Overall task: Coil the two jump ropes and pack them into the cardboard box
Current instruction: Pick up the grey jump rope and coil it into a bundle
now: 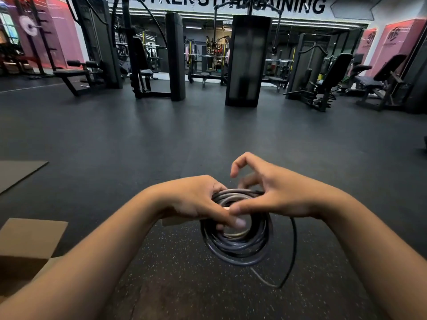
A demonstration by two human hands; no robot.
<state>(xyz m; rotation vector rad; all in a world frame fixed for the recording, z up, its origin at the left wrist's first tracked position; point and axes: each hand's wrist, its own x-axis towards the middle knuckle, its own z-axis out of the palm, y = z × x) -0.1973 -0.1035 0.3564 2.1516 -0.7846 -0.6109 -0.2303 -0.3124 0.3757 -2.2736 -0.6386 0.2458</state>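
A dark grey jump rope (238, 248) hangs as a tight coil of several loops in front of me, above the floor. My left hand (196, 199) grips the top of the coil, thumb across the loops. My right hand (270, 192) pinches the rope at the coil's top right with thumb and fingers, index finger raised and curled. A loose tail of rope (293, 250) loops down from under my right wrist and back toward the coil's bottom. The open cardboard box (25, 248) sits at the lower left, partly behind my left forearm. A second rope is not visible.
Dark speckled rubber floor (184, 135) stretches ahead. A flat dark mat (16, 172) lies at the left. Black gym machines and benches (247, 61) stand along the far side, well beyond reach.
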